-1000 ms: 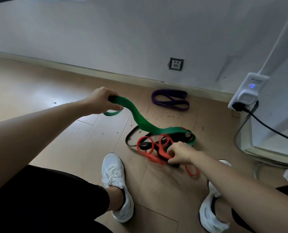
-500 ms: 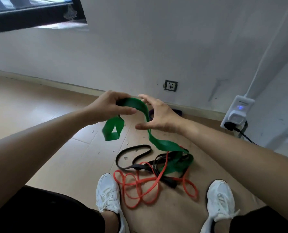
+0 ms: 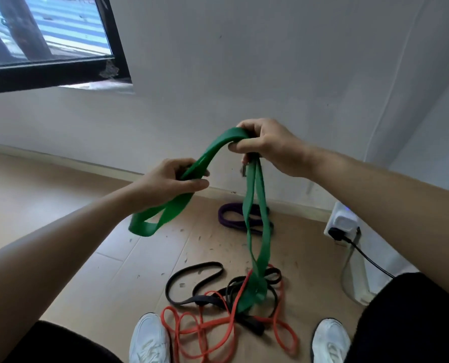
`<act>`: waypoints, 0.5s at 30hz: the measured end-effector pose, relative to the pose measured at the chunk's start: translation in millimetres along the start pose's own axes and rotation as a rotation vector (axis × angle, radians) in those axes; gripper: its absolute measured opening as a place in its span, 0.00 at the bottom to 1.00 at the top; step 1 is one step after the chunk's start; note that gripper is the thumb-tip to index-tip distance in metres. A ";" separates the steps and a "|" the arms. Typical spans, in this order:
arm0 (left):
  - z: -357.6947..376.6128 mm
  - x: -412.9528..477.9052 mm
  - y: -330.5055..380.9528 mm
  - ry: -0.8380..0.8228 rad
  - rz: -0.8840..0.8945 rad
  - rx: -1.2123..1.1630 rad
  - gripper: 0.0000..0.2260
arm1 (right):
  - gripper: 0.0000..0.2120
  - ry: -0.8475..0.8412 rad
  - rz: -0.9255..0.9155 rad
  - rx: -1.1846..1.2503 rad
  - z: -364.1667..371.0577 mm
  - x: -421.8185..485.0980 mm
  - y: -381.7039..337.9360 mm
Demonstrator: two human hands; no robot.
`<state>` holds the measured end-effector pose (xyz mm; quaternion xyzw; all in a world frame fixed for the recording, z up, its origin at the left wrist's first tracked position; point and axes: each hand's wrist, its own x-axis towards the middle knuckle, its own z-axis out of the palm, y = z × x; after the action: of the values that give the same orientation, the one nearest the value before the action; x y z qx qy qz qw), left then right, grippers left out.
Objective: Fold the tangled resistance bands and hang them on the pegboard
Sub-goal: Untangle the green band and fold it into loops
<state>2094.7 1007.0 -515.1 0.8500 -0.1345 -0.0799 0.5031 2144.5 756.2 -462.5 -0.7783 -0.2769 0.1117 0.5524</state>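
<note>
Both hands (image 3: 171, 179) (image 3: 267, 146) grip one green band (image 3: 254, 231) — three others on floor (image 3: 87, 271).

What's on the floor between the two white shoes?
Head view: tangled loops of the red band and part of the black band lie between the left shoe and right shoe.

forearms (image 3: 61, 258): bare | shorts (image 3: 414, 323): black | sneakers (image 3: 150, 339): white pair

Window (image 3: 48, 35), white shoes (image 3: 150, 339), wall adapter (image 3: 345, 221)
</note>
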 end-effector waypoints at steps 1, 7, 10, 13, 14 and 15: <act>1.2 2.2 -1.1 -0.007 -0.026 -0.029 0.11 | 0.02 0.037 -0.002 0.055 -5.6 0.1 1.2; 20.2 10.9 -1.8 -0.110 -0.116 -0.161 0.09 | 0.03 0.189 0.079 0.220 -15.6 -3.3 19.2; 29.8 14.0 1.7 -0.095 -0.104 -0.215 0.12 | 0.05 0.173 0.106 0.092 -27.0 -6.6 23.8; 31.7 19.5 11.8 -0.045 -0.051 -0.222 0.13 | 0.11 -0.020 0.166 -0.208 -30.9 -14.6 24.1; 32.0 21.2 16.5 -0.051 -0.034 -0.187 0.13 | 0.13 -0.065 0.182 -0.285 -29.2 -16.3 24.0; 33.1 22.4 20.9 -0.070 -0.017 -0.137 0.13 | 0.15 -0.097 0.190 -0.341 -26.6 -17.6 22.9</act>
<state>2103.9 962.9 -512.8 0.8115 -0.1388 -0.1228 0.5542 2149.9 719.8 -476.2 -0.8769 -0.2437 0.1522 0.3854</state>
